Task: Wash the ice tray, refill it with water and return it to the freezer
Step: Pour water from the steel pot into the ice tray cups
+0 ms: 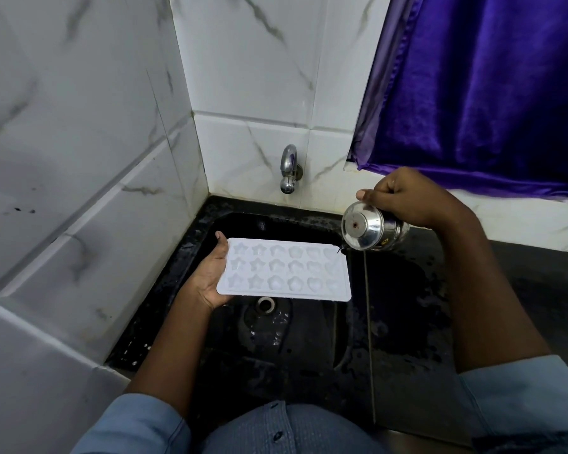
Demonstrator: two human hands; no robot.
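Counted at one black sink (pixel 309 348): one drain (pixel 265 304), one tap (pixel 288 168), one purple curtain (pixel 489 93). My two hands are in view, left hand (pixel 210 273) and right hand (pixel 404 198). They hold one white ice tray (pixel 286 273), eighteen moulds in three rows of six, and one steel cup (pixel 371 231).

Wet black counter (pixel 407 290) rings the dark sink (pixel 276 228) below the wall tap (pixel 288 168); droplets (pixel 277 326) bead around its steel drain (pixel 265 304), in front of the tap.

One camera rides on my head, facing forward and steeply down, close over the black sink (pixel 309 342) and tiled corner (pixel 200 132).
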